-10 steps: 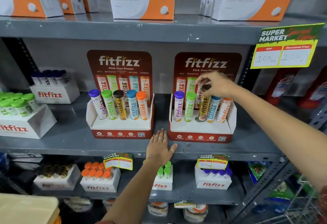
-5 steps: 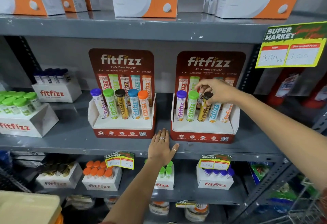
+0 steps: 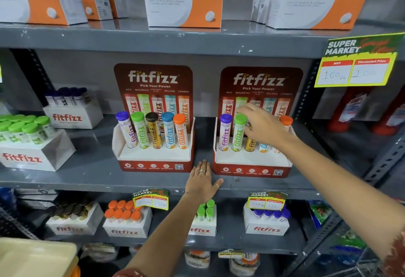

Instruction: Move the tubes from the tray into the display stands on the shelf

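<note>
Your right hand (image 3: 263,126) covers the gold tube (image 3: 249,144), upright in the right stand (image 3: 252,162)'s middle slot; grip closure hidden. Your left hand (image 3: 202,180) lies flat on the shelf edge (image 3: 87,183).

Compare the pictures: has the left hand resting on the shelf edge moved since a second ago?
No. The left hand lies flat on the shelf edge, fingers pointing into the gap between the two display stands, as before.

yellow tube's cap (image 3: 249,123) hidden behind right hand (image 3: 264,126), tray (image 3: 37,257) cut off
</note>
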`<state>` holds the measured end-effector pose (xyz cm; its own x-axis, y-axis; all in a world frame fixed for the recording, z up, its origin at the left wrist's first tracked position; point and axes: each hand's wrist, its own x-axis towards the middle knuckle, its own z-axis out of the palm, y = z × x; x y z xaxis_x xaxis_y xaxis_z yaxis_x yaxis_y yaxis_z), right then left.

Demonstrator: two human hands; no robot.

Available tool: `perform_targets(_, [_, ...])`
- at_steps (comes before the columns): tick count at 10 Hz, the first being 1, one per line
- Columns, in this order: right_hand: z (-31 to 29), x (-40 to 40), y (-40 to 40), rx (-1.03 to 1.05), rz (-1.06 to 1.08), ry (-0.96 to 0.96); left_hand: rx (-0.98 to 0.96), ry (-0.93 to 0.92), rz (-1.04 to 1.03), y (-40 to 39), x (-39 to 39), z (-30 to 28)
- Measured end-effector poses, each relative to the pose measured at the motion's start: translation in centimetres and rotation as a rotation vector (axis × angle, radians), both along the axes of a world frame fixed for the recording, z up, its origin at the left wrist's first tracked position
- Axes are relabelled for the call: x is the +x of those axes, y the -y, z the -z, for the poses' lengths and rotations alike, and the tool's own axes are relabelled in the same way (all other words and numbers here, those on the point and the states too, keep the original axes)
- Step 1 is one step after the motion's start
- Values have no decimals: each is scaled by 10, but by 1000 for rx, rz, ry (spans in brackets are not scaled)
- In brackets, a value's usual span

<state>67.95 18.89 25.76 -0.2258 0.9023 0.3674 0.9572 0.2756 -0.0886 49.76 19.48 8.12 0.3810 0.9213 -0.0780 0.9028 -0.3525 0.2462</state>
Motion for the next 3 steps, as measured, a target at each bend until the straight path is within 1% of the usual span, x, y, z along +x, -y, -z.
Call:
perform_targets(1, [5,-22,9,111,7,18,-40,123,17,6,-9,-14])
perform_targets(2, [0,-46,18,295,-41,14,46,280,4,20,-23,-31])
perform_targets(3, [-1,-69,26,566,-105,14,313,360,58,28,-44,-53])
